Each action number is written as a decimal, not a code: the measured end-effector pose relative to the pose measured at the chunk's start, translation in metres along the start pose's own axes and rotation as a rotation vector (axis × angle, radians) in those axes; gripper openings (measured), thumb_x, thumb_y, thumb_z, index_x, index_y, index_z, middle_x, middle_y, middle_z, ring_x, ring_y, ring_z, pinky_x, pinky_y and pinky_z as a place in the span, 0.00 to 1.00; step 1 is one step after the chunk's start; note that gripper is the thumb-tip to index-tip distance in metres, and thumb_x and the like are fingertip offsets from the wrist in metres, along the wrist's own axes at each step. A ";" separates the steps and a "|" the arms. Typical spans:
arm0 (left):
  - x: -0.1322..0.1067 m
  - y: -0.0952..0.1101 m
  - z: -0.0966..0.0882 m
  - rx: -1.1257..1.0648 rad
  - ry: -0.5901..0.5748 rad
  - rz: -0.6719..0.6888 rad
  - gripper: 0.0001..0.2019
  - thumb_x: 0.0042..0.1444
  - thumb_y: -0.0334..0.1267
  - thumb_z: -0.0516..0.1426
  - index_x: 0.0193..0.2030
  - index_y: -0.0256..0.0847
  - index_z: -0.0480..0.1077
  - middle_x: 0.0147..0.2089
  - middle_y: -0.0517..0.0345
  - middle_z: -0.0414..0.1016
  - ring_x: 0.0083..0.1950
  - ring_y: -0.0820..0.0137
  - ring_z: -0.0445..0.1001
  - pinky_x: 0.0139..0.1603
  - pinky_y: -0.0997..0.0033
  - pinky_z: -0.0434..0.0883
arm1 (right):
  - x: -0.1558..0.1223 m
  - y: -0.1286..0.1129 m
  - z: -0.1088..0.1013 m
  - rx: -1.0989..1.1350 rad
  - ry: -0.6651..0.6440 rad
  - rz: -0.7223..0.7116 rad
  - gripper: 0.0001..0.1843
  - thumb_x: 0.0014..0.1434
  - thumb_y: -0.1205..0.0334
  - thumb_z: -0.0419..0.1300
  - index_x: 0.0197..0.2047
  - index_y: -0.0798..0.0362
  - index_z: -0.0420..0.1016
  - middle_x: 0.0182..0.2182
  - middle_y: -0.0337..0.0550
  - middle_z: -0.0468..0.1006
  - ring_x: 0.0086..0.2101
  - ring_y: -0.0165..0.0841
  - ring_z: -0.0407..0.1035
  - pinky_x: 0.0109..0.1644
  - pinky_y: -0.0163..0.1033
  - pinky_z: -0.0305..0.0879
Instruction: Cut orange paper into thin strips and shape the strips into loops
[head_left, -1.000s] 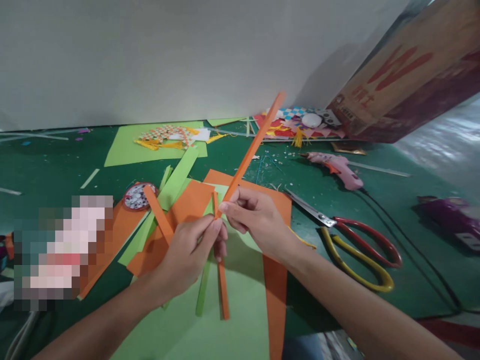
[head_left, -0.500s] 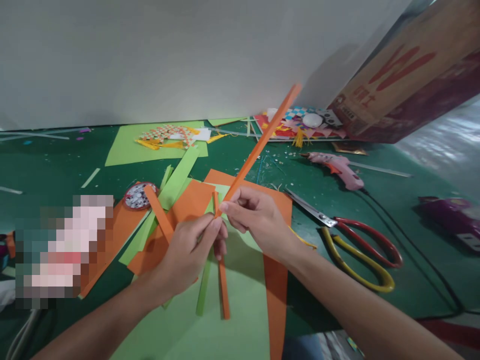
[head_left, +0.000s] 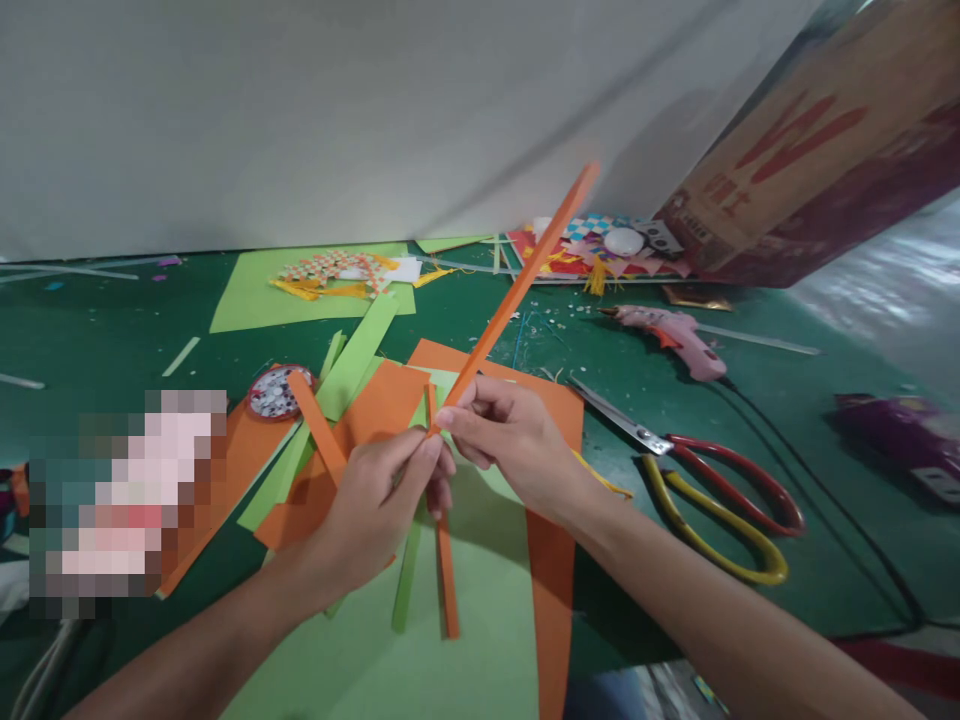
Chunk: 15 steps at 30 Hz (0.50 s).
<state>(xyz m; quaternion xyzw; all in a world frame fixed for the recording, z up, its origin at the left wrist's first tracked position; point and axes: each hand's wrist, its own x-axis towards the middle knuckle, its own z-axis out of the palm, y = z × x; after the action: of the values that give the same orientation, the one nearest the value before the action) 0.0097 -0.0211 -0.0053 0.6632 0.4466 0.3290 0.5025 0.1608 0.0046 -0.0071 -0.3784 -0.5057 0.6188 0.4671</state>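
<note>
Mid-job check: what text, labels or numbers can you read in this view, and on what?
Cardboard box: large red zigzag, perhaps "W", tilted; not sure.
Small red characters below it: too blurred to read.
Dark print near its lower corner: too small to read.
Paper strips pinched in left hand and right hand, scissors, glue gun: no text visible.

The only camera rides on the person's head, facing forward and down, close above the left hand (head_left: 375,505) and right hand (head_left: 517,440). Beyond them it sees the green table (head_left: 112,340) and white wall (head_left: 300,120).
</note>
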 end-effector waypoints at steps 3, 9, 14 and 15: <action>0.000 0.001 0.000 0.014 0.002 -0.001 0.15 0.63 0.40 0.46 0.28 0.39 0.64 0.21 0.63 0.69 0.21 0.77 0.68 0.24 0.78 0.66 | 0.001 0.001 0.000 0.017 0.044 -0.014 0.20 0.48 0.49 0.66 0.21 0.53 0.63 0.11 0.27 0.57 0.15 0.20 0.49 0.19 0.32 0.44; 0.001 0.002 0.000 0.038 0.023 0.017 0.15 0.63 0.40 0.46 0.27 0.39 0.64 0.20 0.64 0.69 0.20 0.77 0.68 0.24 0.78 0.66 | 0.000 0.001 0.001 0.041 0.098 -0.036 0.19 0.48 0.51 0.67 0.21 0.53 0.63 0.11 0.27 0.58 0.14 0.20 0.49 0.19 0.32 0.44; 0.001 0.000 0.000 0.073 0.054 0.046 0.15 0.63 0.39 0.46 0.26 0.39 0.64 0.20 0.64 0.69 0.20 0.78 0.68 0.24 0.79 0.65 | 0.001 0.000 0.000 0.034 0.074 -0.043 0.19 0.48 0.51 0.67 0.22 0.53 0.64 0.11 0.27 0.58 0.14 0.20 0.49 0.18 0.32 0.45; 0.001 -0.001 0.000 0.080 0.058 0.052 0.15 0.63 0.38 0.46 0.26 0.39 0.63 0.20 0.64 0.69 0.20 0.78 0.68 0.24 0.79 0.65 | 0.001 0.000 0.000 0.017 0.053 -0.033 0.19 0.48 0.51 0.67 0.22 0.53 0.64 0.12 0.28 0.59 0.14 0.20 0.50 0.19 0.31 0.45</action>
<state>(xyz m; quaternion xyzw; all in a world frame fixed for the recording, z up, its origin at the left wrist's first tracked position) 0.0102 -0.0206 -0.0060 0.6843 0.4566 0.3428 0.4535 0.1612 0.0053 -0.0070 -0.3820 -0.4940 0.6051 0.4939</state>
